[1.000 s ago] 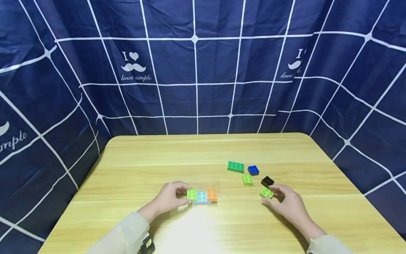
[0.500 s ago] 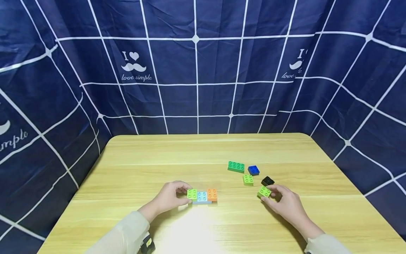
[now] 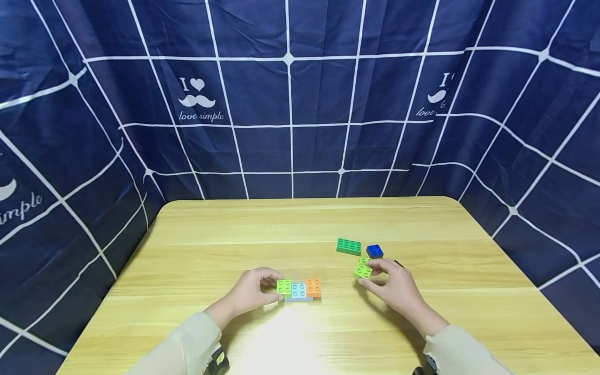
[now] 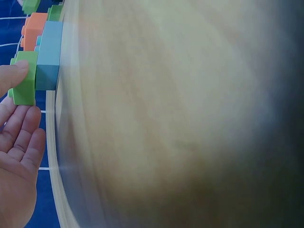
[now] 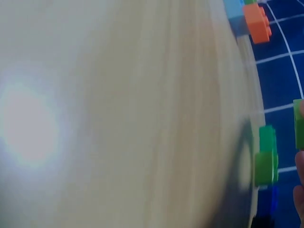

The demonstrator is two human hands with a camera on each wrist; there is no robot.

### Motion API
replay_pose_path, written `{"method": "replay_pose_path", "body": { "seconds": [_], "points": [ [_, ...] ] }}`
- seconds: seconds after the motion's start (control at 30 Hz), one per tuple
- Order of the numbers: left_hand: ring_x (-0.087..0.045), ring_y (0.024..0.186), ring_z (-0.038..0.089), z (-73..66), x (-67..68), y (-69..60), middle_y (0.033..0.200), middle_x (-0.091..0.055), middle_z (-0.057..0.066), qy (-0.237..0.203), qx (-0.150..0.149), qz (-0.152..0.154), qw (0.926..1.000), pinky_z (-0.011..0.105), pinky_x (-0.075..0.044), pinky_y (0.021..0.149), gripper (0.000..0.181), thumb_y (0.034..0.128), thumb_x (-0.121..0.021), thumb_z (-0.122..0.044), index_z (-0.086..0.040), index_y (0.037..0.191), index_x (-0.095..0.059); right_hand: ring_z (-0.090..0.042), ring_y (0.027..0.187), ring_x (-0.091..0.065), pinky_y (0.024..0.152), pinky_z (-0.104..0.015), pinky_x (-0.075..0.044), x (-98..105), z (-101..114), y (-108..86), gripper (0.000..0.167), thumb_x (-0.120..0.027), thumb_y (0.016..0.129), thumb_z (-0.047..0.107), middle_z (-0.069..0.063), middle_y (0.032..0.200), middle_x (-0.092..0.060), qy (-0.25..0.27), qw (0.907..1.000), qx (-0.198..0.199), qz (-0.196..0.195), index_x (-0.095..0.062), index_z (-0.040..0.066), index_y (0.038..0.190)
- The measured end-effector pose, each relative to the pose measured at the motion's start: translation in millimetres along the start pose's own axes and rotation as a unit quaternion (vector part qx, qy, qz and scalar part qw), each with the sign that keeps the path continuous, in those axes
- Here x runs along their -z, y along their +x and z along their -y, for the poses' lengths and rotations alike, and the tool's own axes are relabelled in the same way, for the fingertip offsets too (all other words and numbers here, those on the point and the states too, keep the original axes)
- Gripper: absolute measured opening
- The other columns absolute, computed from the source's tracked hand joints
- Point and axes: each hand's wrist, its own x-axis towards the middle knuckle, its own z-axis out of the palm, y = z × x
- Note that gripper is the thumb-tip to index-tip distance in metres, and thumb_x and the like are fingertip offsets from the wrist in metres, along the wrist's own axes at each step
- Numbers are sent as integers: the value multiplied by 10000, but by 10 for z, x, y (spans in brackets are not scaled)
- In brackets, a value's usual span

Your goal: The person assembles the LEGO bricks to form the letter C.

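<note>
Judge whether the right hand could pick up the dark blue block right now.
Probably not yet: the right hand pinches a lime-green block, which it would likely have to release first, though the dark blue block lies close by.

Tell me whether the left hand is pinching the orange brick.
No, the left hand pinches a lime-green brick, with a light-blue brick between that and the orange brick.

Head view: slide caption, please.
Left hand grips a joined brick row; right hand holds a lime brick above the table.
</note>
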Motion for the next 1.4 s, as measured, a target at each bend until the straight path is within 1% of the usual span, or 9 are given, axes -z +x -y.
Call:
{"method": "replay_pose_path", "body": {
  "seconds": [0.13,0.37,0.57,0.7,0.83,1.0,1.17,1.27,1.4],
  "points": [
    [-605,875,173,9,-2,-4,951,-637,-58,28,-25,-18,10000,288,-524,808,295,757,-798,-100,-66,1023,-676,-190,818,-623,765,-444,-507,-79,126,84,406,-851,707,229,34,892,-657,129,9998,78,122,-682,98,1053],
    [-606,874,183,23,-13,-15,954,-642,-44,95,-118,-60,9999,296,-525,804,285,763,-795,-101,-58,1020,-677,-160,855,-597,717,-366,-484,-228,377,213,418,-853,705,257,44,936,-650,357,9983,201,403,-686,131,1067],
    [-607,878,191,26,-16,-14,961,-644,-39,73,-97,-63,9999,307,-526,809,284,760,-797,-100,-62,1016,-679,-137,895,-589,795,-407,-489,-351,570,290,407,-824,743,282,48,1032,-645,528,9948,379,778,-675,139,1094],
    [-609,879,198,36,-18,-9,961,-646,-32,130,-107,-69,9998,310,-527,807,292,757,-801,-102,-58,1018,-677,-113,908,-575,787,-370,-487,-421,672,323,390,-803,768,307,94,1025,-627,629,9918,434,1025,-668,167,1106],
    [-611,878,198,40,-16,-2,957,-645,-33,97,-117,-68,9999,313,-528,807,294,759,-800,-103,-56,1021,-677,-102,903,-566,753,-351,-502,-497,767,356,382,-800,774,308,114,1019,-615,754,9876,675,1197,-667,173,1107],
    [-615,878,186,49,-15,2,956,-643,-49,80,-122,-50,9999,293,-526,814,287,762,-795,-103,-66,1022,-678,-109,901,-563,758,-350,-509,-596,877,394,369,-798,780,283,97,1033,-613,784,9811,1053,1422,-669,159,1103],
    [-623,868,192,56,-17,5,960,-650,-23,69,-237,-66,9997,293,-528,815,300,756,-796,-89,-43,1026,-674,-113,896,-566,776,-324,-509,-675,969,415,355,-790,789,257,84,1013,-614,774,9747,1227,1698,-677,151,1108],
    [-626,864,196,64,-20,7,968,-654,2,82,-310,-62,9995,300,-530,815,310,753,-798,-81,-22,1029,-670,-131,889,-572,739,-280,-510,-709,999,413,352,-790,790,241,75,995,-612,841,9711,1300,1815,-687,141,1112],
    [-627,865,191,74,-21,9,969,-657,2,98,-316,-48,9994,301,-530,818,298,756,-797,-82,-33,1023,-673,-159,877,-572,597,-211,-495,-747,1015,409,344,-792,790,214,67,976,-606,964,9674,1352,1914,-692,135,1110]
  ]
}}
